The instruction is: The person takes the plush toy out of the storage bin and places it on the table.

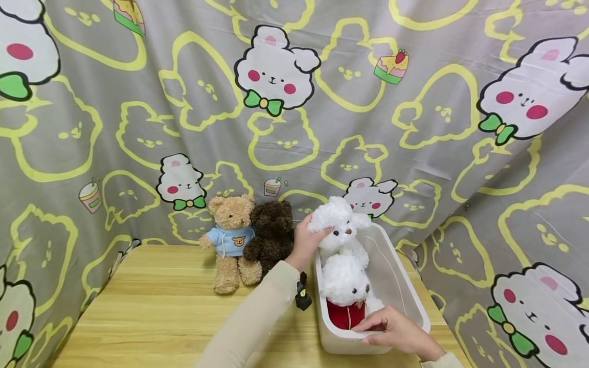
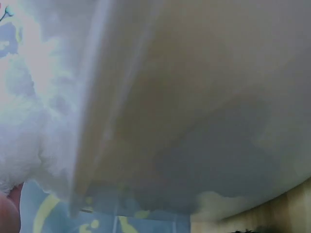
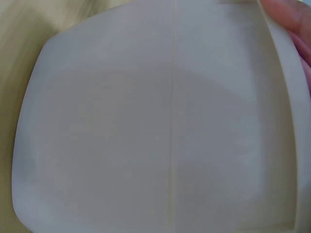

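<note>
My left hand [image 1: 307, 239] grips the side of a white plush toy's head [image 1: 335, 217] at the far end of a cream plastic bin [image 1: 340, 344]. Nearer to me in the same bin sits a second white plush toy [image 1: 342, 281], dressed in red. With my right hand [image 1: 395, 329] I pinch the bin's near rim, fingers inside and thumb outside. White fur [image 2: 24, 126] and a fingertip [image 2: 8, 213] show at the left of the left wrist view. The bin's outer wall [image 3: 146, 121] fills most of the right wrist view, with fingers [image 3: 286, 17] over its rim.
A tan teddy bear [image 1: 232, 240] in a light blue hoodie and a dark brown teddy bear [image 1: 271, 235] sit side by side left of the bin. A small black object [image 1: 302, 296] lies beside the bin on the wooden table [image 1: 152, 312]. Patterned curtains [image 1: 207, 128] hang around the table.
</note>
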A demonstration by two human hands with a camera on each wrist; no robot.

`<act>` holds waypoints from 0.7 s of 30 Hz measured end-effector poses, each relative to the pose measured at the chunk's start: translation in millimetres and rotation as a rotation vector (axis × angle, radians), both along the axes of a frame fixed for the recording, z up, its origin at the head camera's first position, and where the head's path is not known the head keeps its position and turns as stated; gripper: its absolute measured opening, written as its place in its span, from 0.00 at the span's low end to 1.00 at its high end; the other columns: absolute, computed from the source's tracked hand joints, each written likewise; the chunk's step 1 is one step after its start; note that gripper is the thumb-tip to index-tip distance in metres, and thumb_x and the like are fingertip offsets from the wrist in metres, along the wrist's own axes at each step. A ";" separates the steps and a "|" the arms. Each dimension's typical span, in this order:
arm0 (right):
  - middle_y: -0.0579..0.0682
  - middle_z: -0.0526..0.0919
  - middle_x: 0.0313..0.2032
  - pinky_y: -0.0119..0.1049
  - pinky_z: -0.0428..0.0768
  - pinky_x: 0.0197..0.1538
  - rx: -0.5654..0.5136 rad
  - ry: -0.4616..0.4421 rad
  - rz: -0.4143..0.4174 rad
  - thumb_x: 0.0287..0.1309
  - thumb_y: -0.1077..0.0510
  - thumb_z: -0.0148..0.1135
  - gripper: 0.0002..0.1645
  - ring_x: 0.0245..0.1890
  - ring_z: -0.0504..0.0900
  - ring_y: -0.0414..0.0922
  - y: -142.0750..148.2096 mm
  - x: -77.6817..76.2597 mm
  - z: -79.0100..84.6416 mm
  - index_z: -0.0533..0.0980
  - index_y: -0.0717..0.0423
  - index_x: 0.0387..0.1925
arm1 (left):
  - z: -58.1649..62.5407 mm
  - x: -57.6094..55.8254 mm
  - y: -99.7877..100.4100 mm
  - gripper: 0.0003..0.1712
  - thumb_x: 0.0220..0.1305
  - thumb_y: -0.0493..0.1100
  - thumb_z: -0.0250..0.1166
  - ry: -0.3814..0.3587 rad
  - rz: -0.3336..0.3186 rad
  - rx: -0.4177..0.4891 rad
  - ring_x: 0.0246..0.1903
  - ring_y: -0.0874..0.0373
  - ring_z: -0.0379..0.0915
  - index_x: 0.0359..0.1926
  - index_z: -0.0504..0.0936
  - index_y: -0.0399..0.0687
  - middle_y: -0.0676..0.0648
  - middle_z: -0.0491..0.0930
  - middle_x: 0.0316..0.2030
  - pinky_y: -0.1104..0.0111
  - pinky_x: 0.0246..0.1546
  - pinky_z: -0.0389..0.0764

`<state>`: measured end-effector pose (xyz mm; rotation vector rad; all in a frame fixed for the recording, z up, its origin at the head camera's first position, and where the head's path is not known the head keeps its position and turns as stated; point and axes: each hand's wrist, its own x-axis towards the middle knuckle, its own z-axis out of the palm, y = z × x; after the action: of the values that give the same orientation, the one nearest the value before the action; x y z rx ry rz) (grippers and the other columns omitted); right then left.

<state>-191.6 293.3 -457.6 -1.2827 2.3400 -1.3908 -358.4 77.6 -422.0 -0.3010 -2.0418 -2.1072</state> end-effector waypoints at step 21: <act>0.54 0.86 0.38 0.31 0.82 0.39 0.010 0.028 0.009 0.51 0.68 0.66 0.13 0.41 0.83 0.37 2.0 0.6 0.0 0.83 0.63 0.41 | 55.5 -7.8 -21.4 0.35 0.50 0.43 0.74 0.185 -0.040 0.075 0.52 0.54 0.75 0.60 0.75 0.46 0.46 0.78 0.53 0.66 0.51 0.77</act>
<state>-191.0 295.2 -457.5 -1.3158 2.3534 -1.3654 -366.2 56.2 -366.6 -0.5089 -1.8630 -2.0870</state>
